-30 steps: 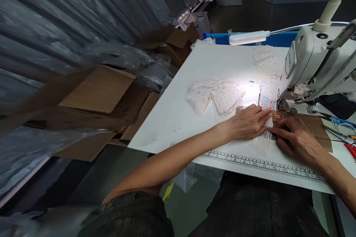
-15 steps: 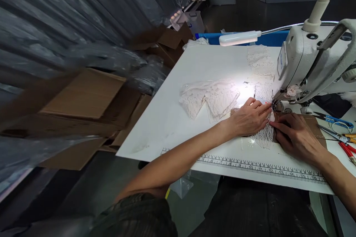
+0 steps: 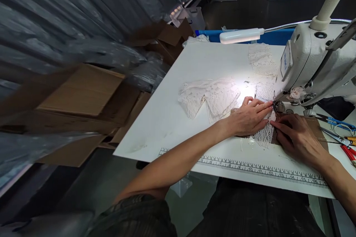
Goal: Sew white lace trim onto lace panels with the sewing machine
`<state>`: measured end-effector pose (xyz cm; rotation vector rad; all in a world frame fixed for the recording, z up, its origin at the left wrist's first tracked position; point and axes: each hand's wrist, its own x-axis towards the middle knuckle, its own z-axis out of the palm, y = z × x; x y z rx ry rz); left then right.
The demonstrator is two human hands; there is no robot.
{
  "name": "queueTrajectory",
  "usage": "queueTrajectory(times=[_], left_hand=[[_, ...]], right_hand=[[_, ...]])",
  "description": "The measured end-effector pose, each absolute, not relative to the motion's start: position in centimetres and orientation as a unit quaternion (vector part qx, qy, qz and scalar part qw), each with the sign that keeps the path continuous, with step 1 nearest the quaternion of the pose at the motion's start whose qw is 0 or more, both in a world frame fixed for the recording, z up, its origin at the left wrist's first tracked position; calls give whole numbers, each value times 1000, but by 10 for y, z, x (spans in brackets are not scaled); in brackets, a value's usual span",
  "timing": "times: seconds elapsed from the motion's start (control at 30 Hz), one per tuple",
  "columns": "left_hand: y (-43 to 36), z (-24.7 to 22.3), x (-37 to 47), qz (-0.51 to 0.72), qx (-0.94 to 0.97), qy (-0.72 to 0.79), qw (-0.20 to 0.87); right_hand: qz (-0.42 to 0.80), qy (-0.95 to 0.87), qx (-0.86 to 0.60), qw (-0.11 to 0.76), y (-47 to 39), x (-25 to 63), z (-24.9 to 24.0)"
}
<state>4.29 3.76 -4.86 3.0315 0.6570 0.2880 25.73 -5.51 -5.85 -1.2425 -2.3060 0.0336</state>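
Note:
A strip of white lace (image 3: 263, 137) lies under the needle area of a white sewing machine (image 3: 299, 53). My left hand (image 3: 248, 118) rests flat on the lace, its fingers stretched toward the presser foot (image 3: 275, 106). On the other side of the strip, my right hand (image 3: 297, 133) is closed, with the fingertips at the lace's right edge in a pinch. Part of the lace is hidden beneath my left hand. Left of that hand, a folded piece of lace (image 3: 210, 96) lies on the white table (image 3: 167, 118).
More lace (image 3: 261, 57) lies at the table's back. Blue-handled scissors (image 3: 338, 121) and red-handled pliers (image 3: 347, 153) lie at the right. A printed ruler (image 3: 250, 169) runs along the front edge. A white lamp (image 3: 241, 36) hangs over the back; cardboard boxes (image 3: 83, 89) stand left.
The view has shifted slightly, so the machine appears a little farther right. Both hands keep nearly the same position on the lace.

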Motion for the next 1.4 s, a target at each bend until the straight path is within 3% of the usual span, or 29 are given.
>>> queueTrajectory(times=[0.63,0.9,1.17,1.4], left_hand=[[25,-43,49,86,966,242,-43],[24,-46,52,129,975,161,-77],[24,-35,43,101,979,178,-15],[24,-37,45,96,974,204,-23]], right_hand=[[14,-851,-437,291,-51,262,-60],[-31,-851,-454,262,-52,265,-59],[-44,-846,-477,235,-53,263,-59],[-77,-842,-495,200,-48,261,-59]])
